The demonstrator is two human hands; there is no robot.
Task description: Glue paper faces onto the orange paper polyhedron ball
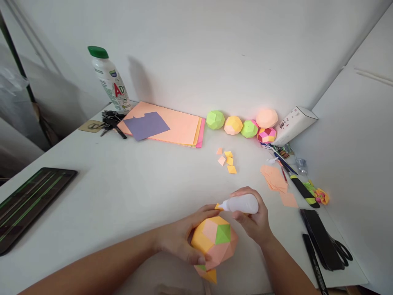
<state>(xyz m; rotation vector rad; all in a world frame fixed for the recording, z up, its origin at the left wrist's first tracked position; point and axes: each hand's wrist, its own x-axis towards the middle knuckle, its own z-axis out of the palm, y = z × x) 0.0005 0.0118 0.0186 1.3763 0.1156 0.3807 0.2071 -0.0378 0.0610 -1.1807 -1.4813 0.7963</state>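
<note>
My left hand (181, 237) is wrapped round a faceted paper ball (219, 241) in peach, orange and green, low in the middle of the view. A peach, green and orange folded piece (208, 273) juts out below the ball. In my right hand (258, 221) is a white squeeze glue bottle (242, 203), tilted with its nozzle pointing left. The nozzle tip meets a small orange paper piece (218, 207) by my left fingertips, just above the ball. Whether glue is coming out is too small to tell.
Small orange and peach paper pieces (229, 160) lie ahead. Finished paper balls (233, 125) line the wall beside coloured sheets (172, 123). Keys (112, 121) and a white bottle (110, 82) stand left, above a tablet (33, 205). Scissors (340, 250), a marker (315, 262) and a cutter (303, 190) lie right.
</note>
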